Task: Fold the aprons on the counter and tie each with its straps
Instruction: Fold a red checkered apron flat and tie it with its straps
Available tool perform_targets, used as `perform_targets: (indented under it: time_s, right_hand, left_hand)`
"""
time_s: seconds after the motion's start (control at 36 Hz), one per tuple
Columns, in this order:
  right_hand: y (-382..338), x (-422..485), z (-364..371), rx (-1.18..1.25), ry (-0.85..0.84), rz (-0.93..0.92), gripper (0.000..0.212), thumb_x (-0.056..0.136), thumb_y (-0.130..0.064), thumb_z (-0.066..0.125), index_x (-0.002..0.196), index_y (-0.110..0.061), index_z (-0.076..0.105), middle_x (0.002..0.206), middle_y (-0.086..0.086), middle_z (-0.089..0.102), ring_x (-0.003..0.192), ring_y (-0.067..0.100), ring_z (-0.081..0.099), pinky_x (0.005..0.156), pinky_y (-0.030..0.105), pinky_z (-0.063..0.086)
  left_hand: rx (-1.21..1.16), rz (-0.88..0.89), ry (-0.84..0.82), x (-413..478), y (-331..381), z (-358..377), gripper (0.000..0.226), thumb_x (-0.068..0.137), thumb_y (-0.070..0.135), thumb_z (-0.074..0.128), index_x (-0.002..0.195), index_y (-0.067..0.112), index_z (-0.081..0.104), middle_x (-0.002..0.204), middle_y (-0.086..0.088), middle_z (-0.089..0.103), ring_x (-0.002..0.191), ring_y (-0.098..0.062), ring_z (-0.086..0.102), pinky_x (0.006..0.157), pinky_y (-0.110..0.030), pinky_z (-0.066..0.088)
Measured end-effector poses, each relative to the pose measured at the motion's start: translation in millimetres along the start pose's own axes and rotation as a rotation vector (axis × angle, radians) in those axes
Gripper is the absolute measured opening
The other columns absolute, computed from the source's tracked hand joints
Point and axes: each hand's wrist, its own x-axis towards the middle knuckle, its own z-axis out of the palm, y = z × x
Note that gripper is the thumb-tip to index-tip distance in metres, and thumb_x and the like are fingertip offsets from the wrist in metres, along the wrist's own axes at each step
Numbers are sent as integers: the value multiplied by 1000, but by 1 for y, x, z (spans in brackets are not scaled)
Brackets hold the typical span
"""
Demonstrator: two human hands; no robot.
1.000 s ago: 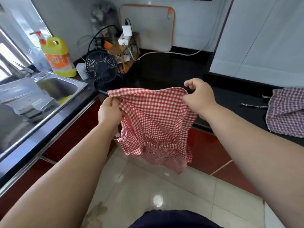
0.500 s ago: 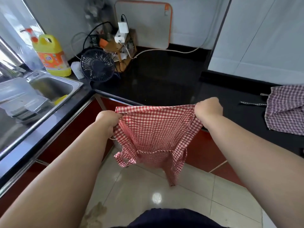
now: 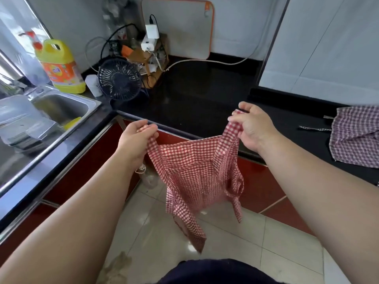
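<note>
Red-checked apron point(image 3: 196, 171) held up in the air, gripped at both top corners.

I see it hanging in front of the black counter point(image 3: 205, 99) edge, over the tiled floor point(image 3: 235, 242), bunched, with its lower end dangling. Left hand point(image 3: 137, 138) has fingers curled round the left corner. Right hand point(image 3: 252, 128) pinches the right corner, slightly higher, over the counter edge. Purple-checked apron point(image 3: 356, 136) lies on the counter far right, well apart, with its strap point(image 3: 313, 128) trailing left. Back left there's a black fan point(image 3: 120, 79) and a yellow detergent jug point(image 3: 59, 66) by the steel sink point(image 3: 90, 103). A white board point(image 3: 178, 27) leans on the wall.
</note>
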Motion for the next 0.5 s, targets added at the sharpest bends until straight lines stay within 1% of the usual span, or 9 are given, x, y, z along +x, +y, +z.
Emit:
perform_targets:
  time_s: [0.06,0.11,0.17,0.25,0.31,0.33,0.39,0.44,0.5]
  right_hand:
    - [0,-2,1,-51,17,-55,43,83,12,58,114,-18,52,103,7,54,82,16,59,62,27,49]
    - [1,-2,0,-263,41,-158,35,88,-1,61,116,-20,53,107,5,57,88,15,61,63,24,50]
    - [1,-1,-2,-444,132,-273,24,90,-16,63,113,-19,57,100,-3,60,87,11,62,64,19,49]
    - [-2,4,-4,-361,278,-289,15,89,-27,63,101,-18,63,100,-5,63,95,14,63,83,31,54]
    - [-5,7,-4,-210,206,-215,31,87,-24,66,117,-16,61,114,1,62,103,17,61,91,34,51]
    - [-7,7,-4,-170,136,-186,44,86,-16,67,128,-15,54,121,4,59,105,18,60,90,33,50]
    - [-10,7,-1,-210,33,-186,63,82,0,66,138,-17,44,126,6,53,108,20,58,87,32,50]
    - [-14,6,4,-314,22,-237,65,80,7,64,137,-17,44,125,6,52,107,21,58,88,34,52]
    - [-16,4,9,-381,62,-292,50,83,1,65,128,-15,51,121,8,56,101,20,61,85,34,55]
  left_hand:
    - [99,61,-57,-1,5,2,46,88,4,64,129,17,50,111,1,63,93,-12,64,73,-27,53]
    - [167,110,-71,0,8,4,53,88,-3,60,135,19,45,116,3,62,96,-13,64,76,-31,55]
    - [141,137,-49,2,10,3,55,88,-5,59,136,17,44,114,0,64,93,-14,65,72,-30,54]
    - [75,149,37,3,11,-1,51,89,4,64,135,14,45,104,-6,66,86,-16,66,69,-29,54]
    - [106,175,68,3,14,-3,51,89,11,67,135,15,45,98,-5,66,81,-15,67,67,-29,54]
    - [129,188,67,3,16,-2,51,90,13,66,136,15,45,96,-4,65,80,-14,66,67,-28,54]
    - [147,200,9,2,24,0,55,91,14,65,140,17,40,102,-1,63,85,-12,64,70,-30,54]
    - [172,184,-121,3,34,0,66,90,8,63,146,25,32,114,0,58,93,-15,62,72,-33,52]
    - [309,191,-202,5,41,-3,77,85,-1,65,146,32,31,118,-3,54,91,-20,60,73,-38,53]
